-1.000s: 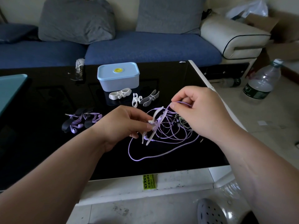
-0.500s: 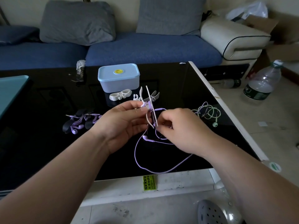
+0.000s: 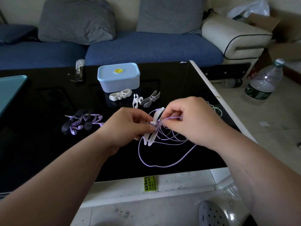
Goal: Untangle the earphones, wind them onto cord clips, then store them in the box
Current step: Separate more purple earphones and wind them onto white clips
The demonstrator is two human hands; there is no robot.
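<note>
both forearms are reaching in from the bottom corners and converging over the black table [image 3: 40,144], with the wrists raised slightly above the glass. the left hand [image 3: 128,126] is curling its fingers and pinching the waist of a white cord clip [image 3: 149,139], holding it roughly upright with its lower prongs pointing down toward the table. the right hand [image 3: 192,121] is arching knuckles-up just beside it, thumb and forefinger pinching the purple earphone cable [image 3: 162,165] where it is crossing the clip's middle. its other fingers are folding under the palm. the rest of the cable is trailing in loose loops on the table beneath and in front of both hands. the blue lidded box [image 3: 119,79] is sitting farther back with its lid on, and spare white clips [image 3: 120,95] are lying just in front of it. wound purple earphones [image 3: 81,122] are lying left of the left hand. a pale green earphone tangle [image 3: 217,110] is peeking out beyond the right hand, near the table's right edge.
</note>
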